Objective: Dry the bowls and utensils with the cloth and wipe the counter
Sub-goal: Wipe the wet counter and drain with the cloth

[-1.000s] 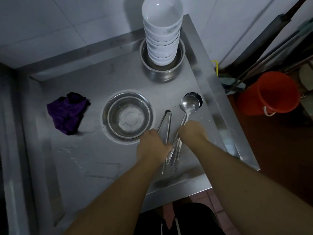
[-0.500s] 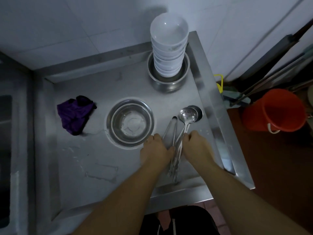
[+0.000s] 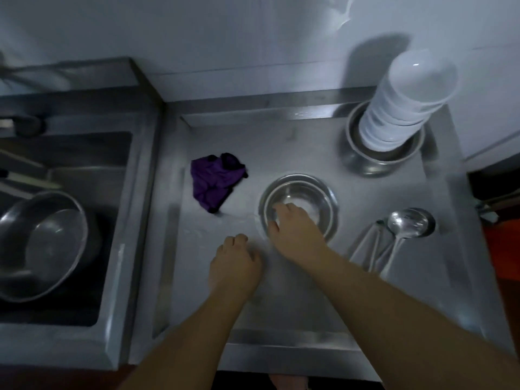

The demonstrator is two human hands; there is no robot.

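Found the right hand (image 3: 295, 229) hooked over the six o'clock rim of the steel bowl (image 3: 323, 198) at the middle of the counter (image 3: 281, 142), fingers (image 3: 281, 209) curled down inside and thumb outside the rim, closed on that edge as far as the motion blur allowed judging. Found the left hand (image 3: 233, 266) at about seven o'clock from that bowl, knuckles down near the metal, bent into a loose, narrow curl with nothing in it. Saw the purple cloth (image 3: 216, 182) crumpled at ten o'clock from the bowl, apart from both hands and from the bowl. Noted the stack of white bowls (image 3: 405, 108) at one o'clock, leaning in the wide lens and standing inside a steel pot (image 3: 380, 161) in the far corner, close to the back lip and the wall (image 3: 225, 38). Noted the ladle (image 3: 408, 220) at three o'clock with the tongs (image 3: 365, 243) lying against its handle, near the counter's right edge. Made out a raised lip along the back, left and front of the counter, and bare metal between the cloth and the back lip and again from six to four o'clock in front of the utensils. Saw the sink (image 3: 70, 153) beyond the left lip at nine o'clock, a large steel basin (image 3: 42, 243) tilted inside it.
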